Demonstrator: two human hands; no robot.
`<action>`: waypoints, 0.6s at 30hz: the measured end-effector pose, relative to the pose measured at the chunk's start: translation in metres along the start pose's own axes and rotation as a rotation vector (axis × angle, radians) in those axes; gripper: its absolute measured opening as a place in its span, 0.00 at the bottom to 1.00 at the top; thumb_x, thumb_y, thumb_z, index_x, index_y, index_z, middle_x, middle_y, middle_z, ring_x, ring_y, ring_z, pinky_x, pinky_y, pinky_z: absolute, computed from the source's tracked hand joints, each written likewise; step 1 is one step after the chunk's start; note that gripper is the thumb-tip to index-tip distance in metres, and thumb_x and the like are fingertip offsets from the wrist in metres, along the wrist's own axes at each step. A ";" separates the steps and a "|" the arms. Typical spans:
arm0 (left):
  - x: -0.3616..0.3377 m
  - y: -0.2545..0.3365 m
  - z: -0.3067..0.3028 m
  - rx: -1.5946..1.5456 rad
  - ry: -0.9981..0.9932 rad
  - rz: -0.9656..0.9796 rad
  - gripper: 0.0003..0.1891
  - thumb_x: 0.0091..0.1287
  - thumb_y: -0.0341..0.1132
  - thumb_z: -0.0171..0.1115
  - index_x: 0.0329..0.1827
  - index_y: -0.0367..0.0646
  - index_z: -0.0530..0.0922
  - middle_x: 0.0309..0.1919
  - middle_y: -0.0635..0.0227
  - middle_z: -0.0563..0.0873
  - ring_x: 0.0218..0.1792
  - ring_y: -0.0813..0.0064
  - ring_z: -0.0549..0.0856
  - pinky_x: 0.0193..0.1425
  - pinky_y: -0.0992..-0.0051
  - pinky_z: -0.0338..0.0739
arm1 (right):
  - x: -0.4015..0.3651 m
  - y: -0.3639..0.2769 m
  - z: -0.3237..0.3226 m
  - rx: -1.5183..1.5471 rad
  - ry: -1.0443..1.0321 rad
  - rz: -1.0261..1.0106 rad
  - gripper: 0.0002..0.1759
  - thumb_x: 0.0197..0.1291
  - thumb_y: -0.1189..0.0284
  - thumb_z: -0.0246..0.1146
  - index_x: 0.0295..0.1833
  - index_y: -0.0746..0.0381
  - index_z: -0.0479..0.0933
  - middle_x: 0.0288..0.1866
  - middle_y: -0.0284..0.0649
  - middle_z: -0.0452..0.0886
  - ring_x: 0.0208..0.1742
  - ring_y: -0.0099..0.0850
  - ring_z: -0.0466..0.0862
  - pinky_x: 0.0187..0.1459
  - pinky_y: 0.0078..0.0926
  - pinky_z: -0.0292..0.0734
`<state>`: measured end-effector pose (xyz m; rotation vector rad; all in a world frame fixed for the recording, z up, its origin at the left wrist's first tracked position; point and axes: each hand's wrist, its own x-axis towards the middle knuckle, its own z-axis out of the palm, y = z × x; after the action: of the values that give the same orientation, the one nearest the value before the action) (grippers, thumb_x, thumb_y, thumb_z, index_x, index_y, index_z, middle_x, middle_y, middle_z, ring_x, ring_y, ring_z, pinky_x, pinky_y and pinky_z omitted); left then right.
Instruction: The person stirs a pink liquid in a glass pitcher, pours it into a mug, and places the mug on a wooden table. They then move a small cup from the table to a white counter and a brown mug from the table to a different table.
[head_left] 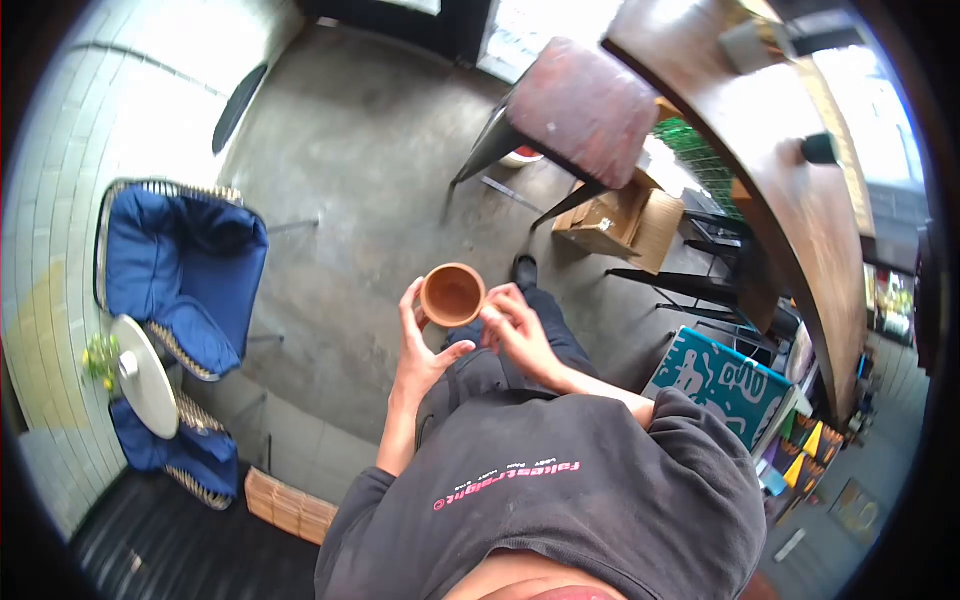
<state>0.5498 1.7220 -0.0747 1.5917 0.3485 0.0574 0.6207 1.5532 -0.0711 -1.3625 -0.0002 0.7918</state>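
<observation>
A small brown terracotta pot (453, 296) is held up in front of my body, its round mouth turned toward me so the bare inside shows. My left hand (424, 345) grips it from the left, fingers along the outer wall and thumb stretched out below. On the other side, my right hand (518, 332) has its bent fingers pressed together against the right edge of the rim. The pot's underside is hidden.
Blue cushioned chairs (215, 275) and a round white table (150, 385) stand to the left. A red-topped stool (585, 105), an open cardboard box (610, 222) and a long wooden counter (800, 210) are at the right. Grey concrete floor (340, 130) lies ahead.
</observation>
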 end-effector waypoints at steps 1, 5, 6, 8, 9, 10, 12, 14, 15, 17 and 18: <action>0.003 0.008 0.006 -0.062 0.049 0.039 0.57 0.48 0.49 0.83 0.77 0.43 0.53 0.68 0.58 0.71 0.67 0.62 0.75 0.72 0.60 0.69 | -0.008 -0.012 0.003 0.038 -0.019 -0.018 0.13 0.72 0.67 0.61 0.51 0.67 0.76 0.53 0.34 0.66 0.32 0.19 0.81 0.27 0.17 0.72; 0.014 0.039 0.025 -0.147 0.023 0.144 0.57 0.46 0.43 0.85 0.76 0.43 0.54 0.66 0.61 0.72 0.68 0.65 0.74 0.72 0.63 0.69 | -0.033 -0.048 -0.007 0.062 -0.085 -0.127 0.13 0.73 0.68 0.60 0.52 0.67 0.74 0.53 0.35 0.66 0.34 0.21 0.80 0.31 0.19 0.74; 0.020 0.045 0.031 -0.130 -0.012 0.177 0.58 0.46 0.42 0.86 0.76 0.43 0.54 0.65 0.62 0.72 0.67 0.65 0.74 0.71 0.64 0.70 | -0.038 -0.057 -0.014 0.027 -0.103 -0.181 0.13 0.73 0.67 0.60 0.51 0.67 0.74 0.52 0.35 0.66 0.35 0.22 0.79 0.32 0.20 0.74; 0.027 0.069 0.053 -0.122 -0.048 0.219 0.58 0.44 0.43 0.86 0.76 0.43 0.54 0.64 0.63 0.73 0.65 0.66 0.76 0.69 0.66 0.72 | -0.048 -0.071 -0.032 -0.056 -0.073 -0.289 0.13 0.73 0.67 0.59 0.51 0.68 0.74 0.51 0.36 0.66 0.36 0.22 0.79 0.34 0.20 0.75; 0.030 0.079 0.066 -0.097 -0.080 0.255 0.58 0.44 0.43 0.86 0.75 0.43 0.55 0.63 0.63 0.73 0.64 0.67 0.76 0.68 0.67 0.73 | -0.055 -0.076 -0.043 -0.147 -0.055 -0.359 0.14 0.73 0.66 0.59 0.50 0.68 0.74 0.51 0.37 0.66 0.37 0.22 0.78 0.35 0.21 0.75; 0.033 0.086 0.079 -0.073 -0.111 0.288 0.57 0.44 0.43 0.87 0.74 0.43 0.56 0.63 0.63 0.74 0.63 0.67 0.77 0.67 0.67 0.74 | -0.064 -0.084 -0.054 -0.139 -0.041 -0.373 0.14 0.73 0.66 0.59 0.50 0.68 0.74 0.51 0.37 0.66 0.37 0.22 0.78 0.35 0.21 0.75; 0.040 0.096 0.108 -0.028 -0.117 0.352 0.56 0.44 0.45 0.87 0.72 0.42 0.57 0.61 0.63 0.74 0.62 0.68 0.77 0.66 0.68 0.74 | -0.078 -0.104 -0.081 -0.166 -0.078 -0.416 0.14 0.73 0.66 0.59 0.50 0.68 0.74 0.50 0.39 0.67 0.39 0.25 0.78 0.39 0.24 0.76; 0.043 0.107 0.138 -0.119 -0.082 0.362 0.55 0.45 0.50 0.85 0.71 0.41 0.58 0.60 0.64 0.74 0.61 0.69 0.77 0.66 0.69 0.74 | -0.095 -0.131 -0.120 -0.350 -0.078 -0.522 0.14 0.70 0.67 0.63 0.52 0.67 0.74 0.51 0.41 0.69 0.40 0.29 0.78 0.42 0.26 0.76; 0.045 0.112 0.151 -0.107 -0.068 0.361 0.56 0.46 0.56 0.84 0.71 0.40 0.59 0.59 0.64 0.74 0.61 0.70 0.77 0.66 0.69 0.74 | -0.107 -0.151 -0.137 -0.440 0.016 -0.588 0.15 0.67 0.69 0.65 0.53 0.65 0.73 0.53 0.42 0.70 0.42 0.30 0.79 0.43 0.27 0.76; 0.045 0.119 0.175 -0.080 -0.063 0.389 0.55 0.46 0.58 0.83 0.71 0.40 0.59 0.59 0.64 0.74 0.61 0.70 0.77 0.66 0.69 0.74 | -0.120 -0.192 -0.187 -0.660 0.252 -0.767 0.20 0.61 0.74 0.69 0.56 0.62 0.71 0.55 0.43 0.72 0.45 0.32 0.79 0.44 0.28 0.76; 0.045 0.121 0.186 -0.060 -0.053 0.406 0.55 0.46 0.59 0.82 0.71 0.40 0.60 0.59 0.64 0.74 0.61 0.70 0.77 0.66 0.68 0.74 | -0.118 -0.213 -0.223 -0.790 0.397 -0.877 0.23 0.58 0.77 0.70 0.58 0.61 0.70 0.55 0.44 0.73 0.47 0.32 0.79 0.43 0.28 0.76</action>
<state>0.6611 1.5529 0.0253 1.5809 -0.0222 0.3338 0.7368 1.3020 0.1087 -2.0018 -0.6123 -0.2779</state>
